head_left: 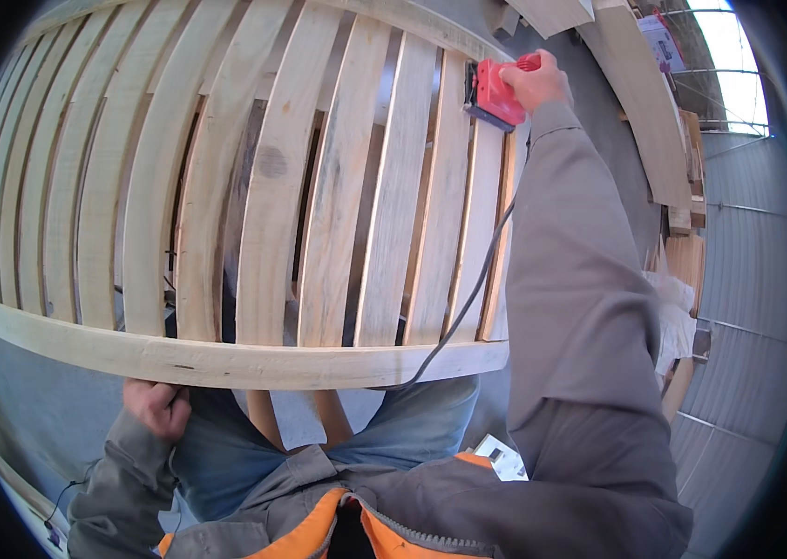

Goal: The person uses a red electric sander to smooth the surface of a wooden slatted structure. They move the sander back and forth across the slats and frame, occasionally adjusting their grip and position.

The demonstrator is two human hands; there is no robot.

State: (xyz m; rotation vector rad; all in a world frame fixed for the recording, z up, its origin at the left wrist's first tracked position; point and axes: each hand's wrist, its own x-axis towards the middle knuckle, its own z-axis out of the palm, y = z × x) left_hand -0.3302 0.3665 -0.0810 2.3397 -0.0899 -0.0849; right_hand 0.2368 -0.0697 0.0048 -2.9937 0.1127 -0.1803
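Observation:
A wide slatted wooden frame [319, 361] of pale boards lies before me. My right hand [540, 86] reaches to its far right corner and grips a red electric sander [498, 91], whose dark base rests on the end slats. From the sander a dark cord [479, 284] runs back across the slats and over the near rail. At the near rail's lower edge, left of my knees, my left hand [159, 406] is closed with its fingers curled up against the wood. Part of those fingers is hidden under the rail.
Long boards [640, 102] are stacked on the right, beside a corrugated grey wall [743, 279]. A white plastic wrapping [675, 317] hangs by the stack. Below the near rail are my legs in blue jeans [226, 447]. A small white box-like thing [503, 456] lies by my right side.

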